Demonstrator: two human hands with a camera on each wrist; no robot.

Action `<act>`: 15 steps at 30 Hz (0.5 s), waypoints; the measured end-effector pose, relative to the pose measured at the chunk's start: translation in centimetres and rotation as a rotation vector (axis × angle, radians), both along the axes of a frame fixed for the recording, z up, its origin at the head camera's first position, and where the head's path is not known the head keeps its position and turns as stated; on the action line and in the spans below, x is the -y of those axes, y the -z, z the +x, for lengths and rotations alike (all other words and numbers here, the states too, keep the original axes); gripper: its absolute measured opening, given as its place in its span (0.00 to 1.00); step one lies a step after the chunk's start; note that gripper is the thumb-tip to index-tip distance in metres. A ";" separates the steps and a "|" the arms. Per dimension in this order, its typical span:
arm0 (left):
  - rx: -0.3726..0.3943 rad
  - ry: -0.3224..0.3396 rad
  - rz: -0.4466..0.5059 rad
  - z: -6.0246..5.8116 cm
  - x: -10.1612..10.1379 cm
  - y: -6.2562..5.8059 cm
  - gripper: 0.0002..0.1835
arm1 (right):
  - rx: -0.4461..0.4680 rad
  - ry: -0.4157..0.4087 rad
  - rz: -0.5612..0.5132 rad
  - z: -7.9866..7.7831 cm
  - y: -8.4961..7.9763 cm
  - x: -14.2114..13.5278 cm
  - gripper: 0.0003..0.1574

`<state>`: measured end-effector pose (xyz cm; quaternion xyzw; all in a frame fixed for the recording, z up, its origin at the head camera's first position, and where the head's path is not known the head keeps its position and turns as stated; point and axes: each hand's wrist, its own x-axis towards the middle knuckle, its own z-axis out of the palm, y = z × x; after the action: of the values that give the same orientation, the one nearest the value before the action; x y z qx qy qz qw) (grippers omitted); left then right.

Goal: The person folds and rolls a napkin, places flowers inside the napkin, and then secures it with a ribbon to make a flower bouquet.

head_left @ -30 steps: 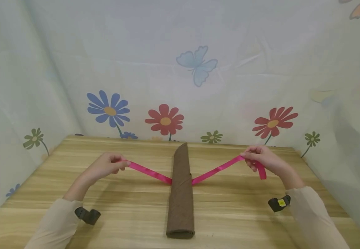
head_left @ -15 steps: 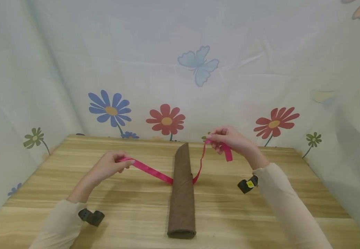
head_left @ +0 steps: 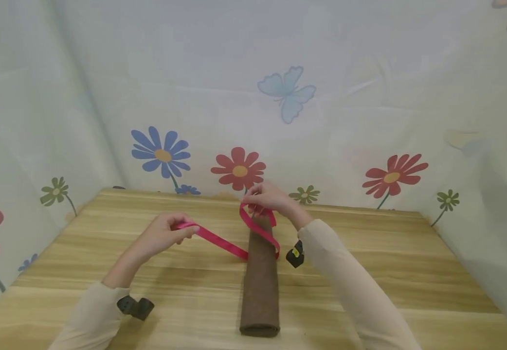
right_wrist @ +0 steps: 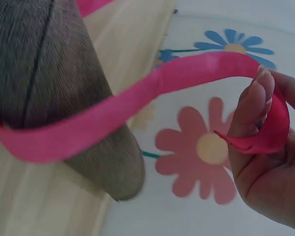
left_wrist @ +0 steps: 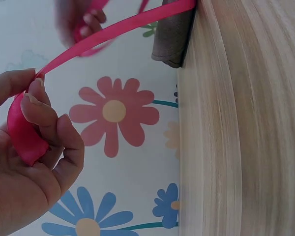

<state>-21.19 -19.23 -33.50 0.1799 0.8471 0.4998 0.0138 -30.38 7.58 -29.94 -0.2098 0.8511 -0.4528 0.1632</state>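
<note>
A brown rolled cloth (head_left: 260, 287) lies lengthwise on the table, pointing away from me. A pink ribbon (head_left: 222, 244) passes beneath it and comes out on both sides. My left hand (head_left: 163, 233) pinches one end between thumb and fingers, left of the roll; in the left wrist view the short tail of ribbon (left_wrist: 24, 132) curls into the palm. Over the far part of the roll, my right hand (head_left: 268, 198) pinches the other length. That length slants across above the roll, and its loose end (right_wrist: 270, 132) loops by the palm in the right wrist view.
The wooden table (head_left: 367, 272) extends to both sides of the roll. Behind it hangs a pale curtain (head_left: 323, 146) printed with flowers and a butterfly. Each wrist carries a small black camera, such as the left wrist camera (head_left: 135, 307).
My right hand has swept from the right side leftward to above the roll, bringing its ribbon length across. The left hand has stayed nearly in place, still pinching its end.
</note>
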 end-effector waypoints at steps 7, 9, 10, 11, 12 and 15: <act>0.002 0.007 -0.003 0.4 -0.1 -0.2 0.12 | 0.011 -0.009 0.068 -0.9 2.9 3.2 0.14; 0.004 0.002 -0.006 0.4 -0.1 -0.2 0.12 | -0.011 -0.042 0.101 -0.9 3.4 3.6 0.16; 0.005 0.000 -0.007 0.4 0.0 -0.2 0.12 | -0.007 -0.064 0.105 -0.8 3.6 3.7 0.18; 0.006 -0.002 -0.005 0.4 0.0 -0.2 0.12 | 0.001 -0.082 0.111 -0.8 3.7 3.8 0.20; 0.007 -0.003 -0.002 0.5 0.1 -0.2 0.12 | -0.001 -0.102 0.119 -0.7 3.7 3.8 0.22; 0.011 0.000 0.006 0.6 -0.1 -0.3 0.12 | -0.009 -0.135 0.115 -0.3 3.6 3.3 0.25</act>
<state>-20.63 -19.16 -33.19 0.1772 0.8455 0.5033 0.0182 -30.71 4.30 -33.55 -0.2591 0.8604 -0.3899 0.2014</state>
